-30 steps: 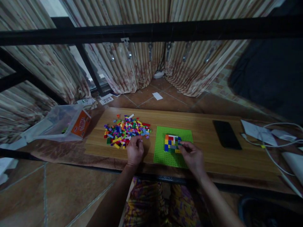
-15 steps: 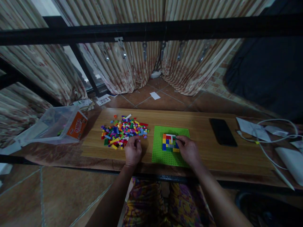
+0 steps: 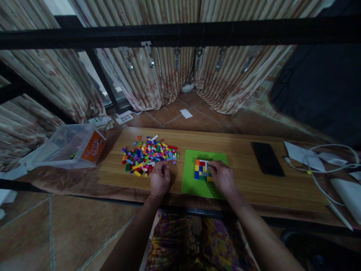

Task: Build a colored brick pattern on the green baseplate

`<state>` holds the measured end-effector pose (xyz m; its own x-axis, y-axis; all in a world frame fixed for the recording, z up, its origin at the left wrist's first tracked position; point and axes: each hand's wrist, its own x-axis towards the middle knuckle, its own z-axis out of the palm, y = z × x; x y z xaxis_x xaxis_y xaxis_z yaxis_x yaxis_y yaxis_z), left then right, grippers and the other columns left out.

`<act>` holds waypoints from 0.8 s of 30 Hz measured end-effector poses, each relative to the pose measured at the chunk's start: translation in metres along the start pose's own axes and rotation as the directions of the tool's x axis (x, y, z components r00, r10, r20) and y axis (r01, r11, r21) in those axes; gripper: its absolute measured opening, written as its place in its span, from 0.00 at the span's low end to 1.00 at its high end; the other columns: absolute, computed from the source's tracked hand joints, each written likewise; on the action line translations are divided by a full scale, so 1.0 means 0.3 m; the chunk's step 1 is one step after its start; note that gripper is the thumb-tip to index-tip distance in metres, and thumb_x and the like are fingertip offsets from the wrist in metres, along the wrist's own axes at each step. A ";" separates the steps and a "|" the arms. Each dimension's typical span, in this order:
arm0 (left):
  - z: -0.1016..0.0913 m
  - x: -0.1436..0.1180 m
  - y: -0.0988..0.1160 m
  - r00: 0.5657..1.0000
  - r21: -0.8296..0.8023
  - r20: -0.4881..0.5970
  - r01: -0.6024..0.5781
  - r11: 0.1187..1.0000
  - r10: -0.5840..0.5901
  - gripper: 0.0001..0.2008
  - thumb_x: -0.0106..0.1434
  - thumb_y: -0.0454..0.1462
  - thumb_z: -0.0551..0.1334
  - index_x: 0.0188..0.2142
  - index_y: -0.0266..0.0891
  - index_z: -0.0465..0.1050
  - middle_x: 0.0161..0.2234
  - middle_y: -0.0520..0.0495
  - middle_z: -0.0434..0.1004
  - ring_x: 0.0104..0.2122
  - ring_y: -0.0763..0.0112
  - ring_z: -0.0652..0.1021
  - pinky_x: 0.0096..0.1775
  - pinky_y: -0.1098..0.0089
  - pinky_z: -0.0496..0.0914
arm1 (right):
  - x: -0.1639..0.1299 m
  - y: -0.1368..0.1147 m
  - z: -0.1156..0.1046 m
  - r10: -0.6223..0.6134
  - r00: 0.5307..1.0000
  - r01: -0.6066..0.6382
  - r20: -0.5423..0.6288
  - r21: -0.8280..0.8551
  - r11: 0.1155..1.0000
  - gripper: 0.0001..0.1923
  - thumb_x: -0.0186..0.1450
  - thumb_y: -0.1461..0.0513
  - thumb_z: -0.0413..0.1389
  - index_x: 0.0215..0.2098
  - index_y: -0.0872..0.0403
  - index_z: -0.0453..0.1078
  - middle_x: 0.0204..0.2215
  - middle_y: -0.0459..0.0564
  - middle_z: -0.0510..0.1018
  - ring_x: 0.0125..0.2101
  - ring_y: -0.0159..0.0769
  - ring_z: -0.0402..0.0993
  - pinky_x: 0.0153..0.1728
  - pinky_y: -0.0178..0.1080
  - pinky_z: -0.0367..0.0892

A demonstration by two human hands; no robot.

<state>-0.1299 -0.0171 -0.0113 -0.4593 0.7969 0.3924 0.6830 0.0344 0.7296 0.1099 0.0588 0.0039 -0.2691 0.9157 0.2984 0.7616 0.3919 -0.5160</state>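
My right hand (image 3: 224, 178) is closed in a pinch over the right side of a block of coloured toy bricks (image 3: 200, 171). The block sits on a green studded baseplate (image 3: 190, 184), with red, white, yellow, orange and blue bricks showing. Anything between those fingertips is too small to make out, and the hand hides the block's right part. My left hand (image 3: 159, 178) rests with curled fingers on the wooden board, beside the front right of a loose pile of mixed bricks (image 3: 150, 152). What its fingers hold, if anything, is hidden.
A clear plastic box (image 3: 64, 145) with an orange label stands left of the wooden board (image 3: 239, 150). On the board's right lies a black phone (image 3: 267, 159). White cables (image 3: 318, 169) and papers (image 3: 303, 155) are farther right. A black rail (image 3: 180, 35) crosses behind.
My right hand has shifted slightly left over the brick block and covers more of its right side. My left hand stays by the pile. The whole view has shifted a little.
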 end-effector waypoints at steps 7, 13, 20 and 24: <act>0.000 -0.002 0.004 1.000 0.006 -0.005 -0.002 1.000 0.002 0.06 0.61 0.32 0.55 0.35 0.39 0.71 0.33 0.47 0.76 0.35 0.67 0.77 0.39 0.69 0.70 | -0.008 0.006 0.007 -0.024 0.999 0.024 -0.039 0.003 1.000 0.14 0.64 0.64 0.47 0.36 0.54 0.76 0.33 0.52 0.78 0.34 0.40 0.74 0.39 0.41 0.68; -0.002 -0.003 0.007 1.000 0.002 -0.007 0.001 1.000 -0.001 0.06 0.61 0.33 0.55 0.36 0.39 0.71 0.33 0.47 0.76 0.35 0.68 0.77 0.38 0.69 0.70 | -0.009 0.002 0.018 -0.032 0.997 0.032 -0.064 -0.003 0.999 0.15 0.63 0.64 0.47 0.36 0.54 0.76 0.33 0.53 0.79 0.34 0.40 0.74 0.39 0.42 0.68; -0.003 0.001 0.008 1.000 -0.003 -0.003 -0.015 1.000 0.015 0.06 0.61 0.32 0.56 0.35 0.39 0.70 0.33 0.46 0.76 0.35 0.67 0.77 0.40 0.68 0.70 | -0.018 0.002 0.024 0.088 0.992 -0.076 -0.092 0.132 0.988 0.15 0.61 0.60 0.49 0.38 0.54 0.76 0.34 0.54 0.81 0.33 0.42 0.77 0.39 0.44 0.70; 0.001 0.001 0.002 1.000 -0.001 -0.003 -0.025 1.000 0.025 0.06 0.61 0.32 0.55 0.35 0.39 0.70 0.33 0.46 0.76 0.36 0.67 0.77 0.41 0.68 0.70 | -0.030 0.019 0.013 0.207 0.973 -0.175 -0.103 0.255 0.951 0.15 0.61 0.57 0.51 0.39 0.55 0.76 0.36 0.55 0.82 0.34 0.43 0.78 0.39 0.44 0.71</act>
<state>-0.1293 -0.0167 -0.0109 -0.4437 0.7957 0.4123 0.6940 0.0139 0.7199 0.1143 0.0531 -0.0050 -0.0431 0.9629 0.2665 0.6208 0.2349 -0.7479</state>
